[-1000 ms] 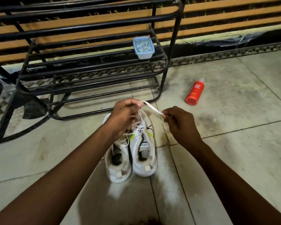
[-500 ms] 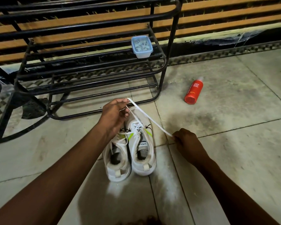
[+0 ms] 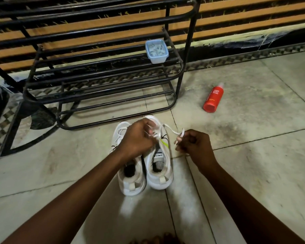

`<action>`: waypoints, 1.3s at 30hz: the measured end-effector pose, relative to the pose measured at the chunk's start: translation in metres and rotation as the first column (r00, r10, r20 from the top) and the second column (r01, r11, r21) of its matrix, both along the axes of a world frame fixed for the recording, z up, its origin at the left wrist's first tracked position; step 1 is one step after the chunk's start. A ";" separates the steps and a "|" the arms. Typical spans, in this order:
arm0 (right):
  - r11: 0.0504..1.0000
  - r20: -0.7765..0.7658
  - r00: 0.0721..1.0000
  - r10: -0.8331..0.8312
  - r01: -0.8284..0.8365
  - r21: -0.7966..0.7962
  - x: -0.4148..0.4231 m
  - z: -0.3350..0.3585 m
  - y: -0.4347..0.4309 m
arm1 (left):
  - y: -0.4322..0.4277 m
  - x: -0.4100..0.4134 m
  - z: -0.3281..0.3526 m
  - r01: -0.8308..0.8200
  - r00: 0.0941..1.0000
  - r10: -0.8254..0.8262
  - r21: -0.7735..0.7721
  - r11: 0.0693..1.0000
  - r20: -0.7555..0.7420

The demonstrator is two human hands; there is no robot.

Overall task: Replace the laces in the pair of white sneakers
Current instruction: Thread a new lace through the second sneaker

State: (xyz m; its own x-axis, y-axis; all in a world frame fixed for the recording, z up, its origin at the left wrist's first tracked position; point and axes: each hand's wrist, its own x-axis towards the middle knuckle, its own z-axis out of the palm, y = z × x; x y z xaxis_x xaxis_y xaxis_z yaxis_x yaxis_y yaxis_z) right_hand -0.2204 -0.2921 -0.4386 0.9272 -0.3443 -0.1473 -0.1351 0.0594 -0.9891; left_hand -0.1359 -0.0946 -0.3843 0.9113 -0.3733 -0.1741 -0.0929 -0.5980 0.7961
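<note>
Standing side by side on tiled floor (image 3: 253,155), white sneakers (image 3: 158,180), toes toward black rack (image 3: 189,46), long axes parallel. Left hand (image 3: 137,138) grips flat white lace (image 3: 171,130) at eyelets; right hand (image 3: 195,145) pinches its looped end.

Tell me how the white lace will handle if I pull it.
Probably floppy: the lace curves and loops between the right sneaker and the right hand. Likely light: a fingertip pinch holds it. Flat, so it may slip from a loose grip.
</note>
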 end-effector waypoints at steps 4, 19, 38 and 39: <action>0.991 0.063 0.998 0.005 -0.013 0.132 0.005 0.008 0.015 | 0.006 -0.018 -0.007 0.125 0.974 -0.183 0.355 0.927 0.136; 0.906 0.053 0.998 0.033 -0.007 -0.423 0.033 0.014 0.055 | 0.019 -0.018 -0.010 -0.177 0.965 0.207 0.179 0.968 -0.162; 0.603 -0.050 0.979 0.196 -0.160 -0.781 0.046 0.023 0.059 | 0.017 -0.016 -0.011 -0.193 0.937 0.217 0.113 0.975 -0.273; 0.563 -0.075 0.974 0.214 -0.185 -0.805 0.047 0.024 0.059 | 0.017 -0.017 -0.011 -0.196 0.939 0.222 0.121 0.973 -0.262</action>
State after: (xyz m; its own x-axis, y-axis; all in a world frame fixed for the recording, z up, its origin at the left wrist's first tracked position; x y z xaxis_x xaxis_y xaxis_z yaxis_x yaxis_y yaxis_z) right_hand -0.1735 -0.2327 -0.4146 0.9861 -0.1134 0.1216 -0.0139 -0.7851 -0.6193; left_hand -0.1526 -0.0773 -0.3956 0.8799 -0.1502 -0.4508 0.2547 -0.6517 0.7144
